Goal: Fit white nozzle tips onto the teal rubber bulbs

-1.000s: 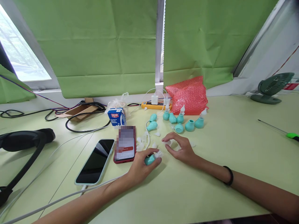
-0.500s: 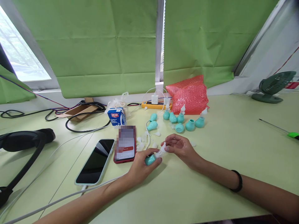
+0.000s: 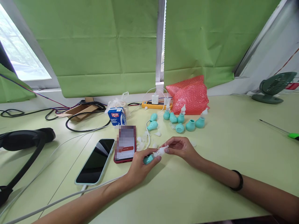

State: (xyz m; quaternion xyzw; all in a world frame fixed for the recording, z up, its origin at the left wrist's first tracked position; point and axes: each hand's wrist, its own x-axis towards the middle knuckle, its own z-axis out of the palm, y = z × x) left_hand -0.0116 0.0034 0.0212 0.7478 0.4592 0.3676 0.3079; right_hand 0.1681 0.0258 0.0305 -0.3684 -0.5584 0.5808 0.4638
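My left hand (image 3: 139, 165) is closed around a nasal aspirator with a teal squeeze bulb (image 3: 148, 159), held tilted just above the table. A clear neck and a whitish soft tip (image 3: 162, 151) stick out of the bulb toward the right. Thumb and fingers of my right hand (image 3: 183, 148) pinch that tip at its side and end. Farther back stand more teal bulbs, some fitted with tips, such as one aspirator (image 3: 200, 121), and some bare, such as an open bulb (image 3: 190, 125). Two teal bulbs lie on their sides, one a nearer bulb (image 3: 152, 125). Loose translucent tips (image 3: 140, 145) lie behind my left hand.
Left of my hands lie a red-cased phone (image 3: 125, 146) and a charging phone (image 3: 95, 163). Behind are a blue milk carton (image 3: 117, 117), a yellow power strip (image 3: 149, 105) and a red bubble-wrap bag (image 3: 190, 96). A screwdriver (image 3: 275, 127) and a fan (image 3: 273, 87) are at right.
The whitish tip has swung from pointing upward to leaning right, in line with the bulb. My right fingers have shifted slightly and now pinch it more closely.
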